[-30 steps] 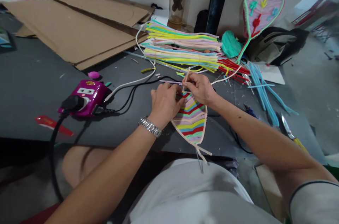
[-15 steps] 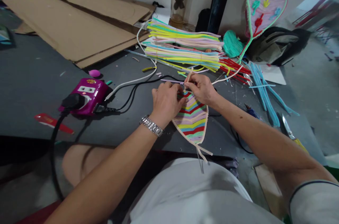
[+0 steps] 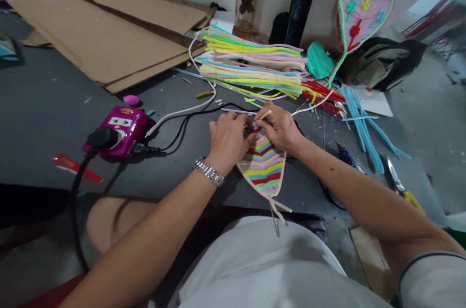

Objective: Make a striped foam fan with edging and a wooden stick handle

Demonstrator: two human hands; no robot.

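A leaf-shaped piece of striped pipe cleaners (image 3: pixel 265 170), edged in cream, lies at the table's front edge with its twisted tail toward me. My left hand (image 3: pixel 229 138), with a metal watch on the wrist, grips its upper left edge between thumb and fingers. At the top of the piece, my right hand (image 3: pixel 279 127) is closed in a pinch on a cream pipe cleaner (image 3: pixel 267 115), whose short end sticks out between the fingers. The exact spot where the stem meets the edge is hidden by my fingers. Another cream stem (image 3: pixel 313 110) reaches out behind my right hand.
Bundled pipe cleaners (image 3: pixel 251 75) lie behind my hands. A purple power socket (image 3: pixel 124 128) with cords stands left, near cardboard sheets (image 3: pixel 105 41). Scissors (image 3: pixel 396 177), a glue gun (image 3: pixel 345 155) and blue stems (image 3: pixel 364 128) are right. A bottle (image 3: pixel 247 2) and a finished fan shape (image 3: pixel 366 14) stand behind.
The cream stem's end, upright before, now leans to the right, and my right hand has turned with it and shifted slightly. My left hand stays in place on the striped piece.
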